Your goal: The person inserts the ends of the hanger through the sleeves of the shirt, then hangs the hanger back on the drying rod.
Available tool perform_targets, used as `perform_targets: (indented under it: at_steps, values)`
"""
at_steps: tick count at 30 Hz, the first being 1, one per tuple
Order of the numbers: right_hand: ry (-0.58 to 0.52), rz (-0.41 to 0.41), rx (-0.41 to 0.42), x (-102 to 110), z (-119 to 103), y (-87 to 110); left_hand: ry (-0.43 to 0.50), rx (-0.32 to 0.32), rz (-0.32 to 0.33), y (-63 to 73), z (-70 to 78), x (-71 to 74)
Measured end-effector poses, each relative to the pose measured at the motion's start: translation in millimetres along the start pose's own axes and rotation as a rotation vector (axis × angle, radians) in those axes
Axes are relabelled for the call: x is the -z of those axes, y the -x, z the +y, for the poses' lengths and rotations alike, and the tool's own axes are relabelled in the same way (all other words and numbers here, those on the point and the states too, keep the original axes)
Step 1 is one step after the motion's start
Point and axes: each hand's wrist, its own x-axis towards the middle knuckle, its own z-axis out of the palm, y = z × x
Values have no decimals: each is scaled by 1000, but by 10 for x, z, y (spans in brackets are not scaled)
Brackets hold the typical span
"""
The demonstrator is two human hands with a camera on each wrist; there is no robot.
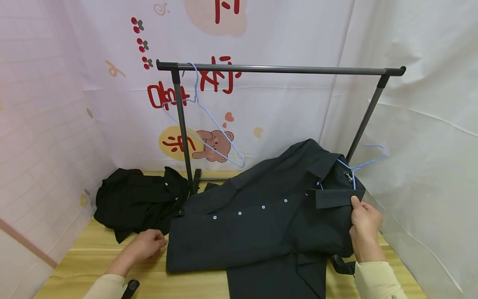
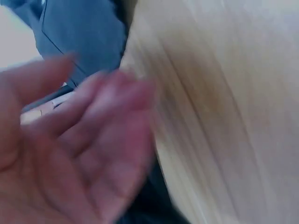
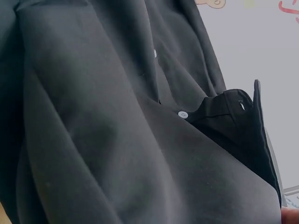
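A black button-up shirt (image 1: 257,232) lies across the table with a blue hanger (image 1: 367,162) inside it, the hook sticking out past the collar (image 1: 336,198). My right hand (image 1: 366,222) pinches the shirt at the shoulder beside that collar. In the right wrist view the shirt front (image 3: 107,116) fills most of the picture, and only a bit of a finger shows at the lower right edge. My left hand (image 1: 147,244) is just left of the shirt's hem, holding nothing; its fingers are loosely bent (image 2: 93,135) and blurred in the left wrist view.
A dark metal clothes rack (image 1: 284,69) stands behind the shirt. An empty blue hanger (image 1: 220,120) hangs at its left end. Another black garment (image 1: 138,199) lies crumpled at the left on the wooden table (image 1: 201,286). A printed curtain (image 1: 291,37) backs the scene.
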Motion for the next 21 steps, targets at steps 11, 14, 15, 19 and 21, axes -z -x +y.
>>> perform_targets:
  at_steps: [11,14,15,19,21]
  values:
    - [45,-1,5,-15,45,38,-149,-64,286,-624,282,-171]
    - [52,10,13,-22,63,42,-212,-49,249,-739,359,-261]
    - [50,10,17,-25,68,45,-227,-45,255,-768,376,-278]
    - [55,8,18,-43,77,55,-235,-17,276,-827,434,-275]
    - [58,9,20,-49,80,58,-207,9,242,-833,454,-266]
